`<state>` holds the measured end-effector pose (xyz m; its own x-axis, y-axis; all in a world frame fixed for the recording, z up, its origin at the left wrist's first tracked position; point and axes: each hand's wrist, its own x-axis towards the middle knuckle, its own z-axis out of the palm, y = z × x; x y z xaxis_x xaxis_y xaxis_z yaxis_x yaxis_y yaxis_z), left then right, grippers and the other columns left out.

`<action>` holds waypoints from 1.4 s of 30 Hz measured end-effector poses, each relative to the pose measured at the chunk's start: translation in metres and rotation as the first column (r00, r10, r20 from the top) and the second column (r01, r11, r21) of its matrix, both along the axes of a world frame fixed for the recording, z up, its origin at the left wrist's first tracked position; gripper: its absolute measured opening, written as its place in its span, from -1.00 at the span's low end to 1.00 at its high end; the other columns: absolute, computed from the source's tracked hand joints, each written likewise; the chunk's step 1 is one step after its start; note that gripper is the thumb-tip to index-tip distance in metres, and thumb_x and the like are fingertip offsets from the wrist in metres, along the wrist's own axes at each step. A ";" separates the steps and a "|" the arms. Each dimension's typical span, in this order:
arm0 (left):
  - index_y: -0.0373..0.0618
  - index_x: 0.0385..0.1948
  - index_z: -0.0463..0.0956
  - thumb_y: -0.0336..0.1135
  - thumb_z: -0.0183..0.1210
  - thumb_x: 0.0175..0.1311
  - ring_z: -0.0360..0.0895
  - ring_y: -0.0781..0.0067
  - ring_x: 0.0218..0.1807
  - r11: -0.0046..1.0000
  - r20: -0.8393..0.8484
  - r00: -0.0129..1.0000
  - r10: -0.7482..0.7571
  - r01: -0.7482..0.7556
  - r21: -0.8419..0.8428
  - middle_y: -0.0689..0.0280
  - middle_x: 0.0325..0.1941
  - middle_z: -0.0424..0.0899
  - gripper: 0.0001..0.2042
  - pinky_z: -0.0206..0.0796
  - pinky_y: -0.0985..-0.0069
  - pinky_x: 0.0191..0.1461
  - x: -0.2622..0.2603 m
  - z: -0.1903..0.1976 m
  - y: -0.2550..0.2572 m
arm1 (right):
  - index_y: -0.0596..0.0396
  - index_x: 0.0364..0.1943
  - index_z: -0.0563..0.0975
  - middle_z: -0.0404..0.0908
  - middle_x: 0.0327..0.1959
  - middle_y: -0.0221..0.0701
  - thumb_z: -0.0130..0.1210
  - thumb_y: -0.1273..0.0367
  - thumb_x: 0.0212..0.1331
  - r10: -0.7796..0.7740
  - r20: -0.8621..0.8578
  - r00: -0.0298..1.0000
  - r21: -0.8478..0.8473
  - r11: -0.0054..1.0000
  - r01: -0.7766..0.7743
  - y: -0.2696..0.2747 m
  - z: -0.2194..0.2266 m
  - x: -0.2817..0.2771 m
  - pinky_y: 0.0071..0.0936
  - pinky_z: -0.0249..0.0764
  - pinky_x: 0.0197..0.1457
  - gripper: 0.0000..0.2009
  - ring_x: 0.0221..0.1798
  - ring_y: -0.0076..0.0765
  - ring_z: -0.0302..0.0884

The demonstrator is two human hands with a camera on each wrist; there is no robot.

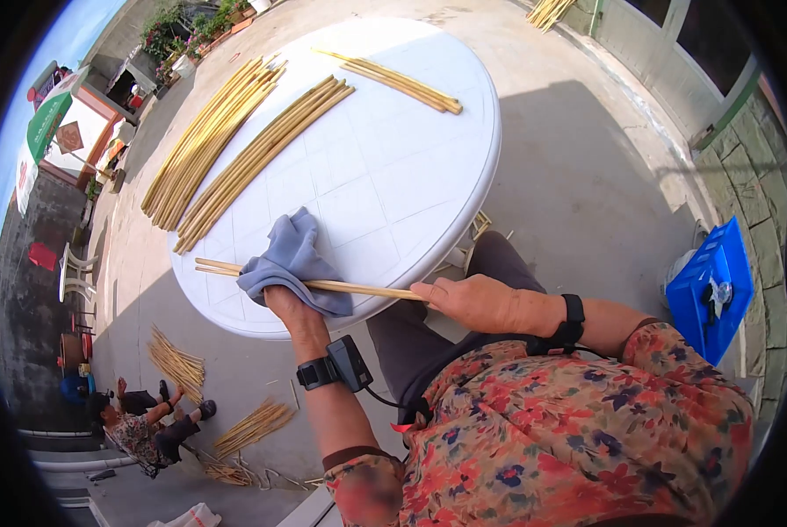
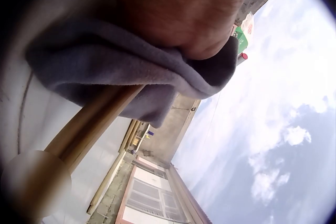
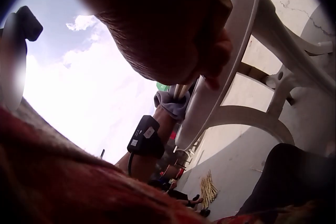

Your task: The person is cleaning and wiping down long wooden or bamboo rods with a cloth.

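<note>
Two thin tan sticks (image 1: pixel 367 289) lie across the near edge of the white round table (image 1: pixel 411 189). Around their middle, the left hand (image 1: pixel 290 303) grips them through a grey-blue cloth (image 1: pixel 292 250); its fingers are mostly hidden by the cloth. The right hand (image 1: pixel 477 303) holds the sticks' right ends between thumb and fingers. In the left wrist view the sticks (image 2: pixel 97 121) come out of the folded cloth (image 2: pixel 105 56) below the left hand (image 2: pixel 184 14). The right wrist view shows the right hand (image 3: pixel 157 29) dark and close up.
On the table lie a large stick bundle (image 1: pixel 213 140), a second row of sticks (image 1: pixel 266 158) and a few more (image 1: pixel 402 83) at the far side. A blue crate (image 1: pixel 714 290) stands at right. Another person (image 1: pixel 148 426) sits at lower left beside stick piles (image 1: pixel 253 428) on the ground.
</note>
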<state>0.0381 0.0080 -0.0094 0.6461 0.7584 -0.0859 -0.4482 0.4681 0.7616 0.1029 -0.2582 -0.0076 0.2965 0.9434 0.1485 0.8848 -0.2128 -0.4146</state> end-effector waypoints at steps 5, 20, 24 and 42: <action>-0.52 0.00 0.23 -0.22 -0.22 0.30 0.38 0.18 0.06 0.986 0.128 0.979 -0.158 0.163 -0.029 0.02 0.06 0.37 -0.55 0.23 0.40 0.21 0.019 0.020 -0.016 | 0.09 0.00 0.28 0.40 -0.45 -0.29 -0.12 0.44 0.11 -0.021 -0.126 0.992 0.008 1.000 0.023 -0.072 -0.008 0.015 -0.39 0.44 -0.51 -0.67 -0.47 -0.18 0.47; -0.55 0.08 0.08 -0.02 -0.42 0.33 0.23 0.08 0.19 0.987 0.133 0.980 -0.150 0.140 0.079 -0.13 0.18 0.18 -0.40 0.14 0.35 0.28 0.026 0.019 -0.008 | -0.01 0.01 0.33 0.40 -0.47 -0.33 -0.03 0.40 0.10 -0.083 -0.051 0.995 0.013 0.996 0.084 -0.167 -0.027 0.030 -0.38 0.40 -0.46 -0.66 -0.46 -0.21 0.44; -0.53 0.11 0.04 0.01 -0.42 0.31 0.22 0.08 0.20 0.981 0.181 0.966 -0.186 0.174 0.080 -0.13 0.18 0.18 -0.37 0.09 0.38 0.30 0.022 0.015 -0.002 | 0.00 -0.02 0.37 0.46 -0.43 -0.33 -0.03 0.41 0.09 -0.190 -0.053 0.980 -0.041 0.981 0.188 -0.200 -0.030 0.037 -0.35 0.40 -0.41 -0.68 -0.43 -0.18 0.45; -0.12 0.08 0.18 0.01 -0.11 0.23 0.25 0.29 0.12 0.994 0.228 0.968 -0.110 0.110 0.013 0.21 0.08 0.32 -0.51 0.09 0.30 0.23 -0.010 -0.024 -0.013 | 0.15 -0.11 0.37 0.41 -0.51 -0.52 -0.22 0.31 0.26 -0.322 -0.701 0.636 0.033 0.876 0.481 -0.135 0.015 0.067 -0.76 0.19 -0.51 -0.75 -0.59 -0.72 0.18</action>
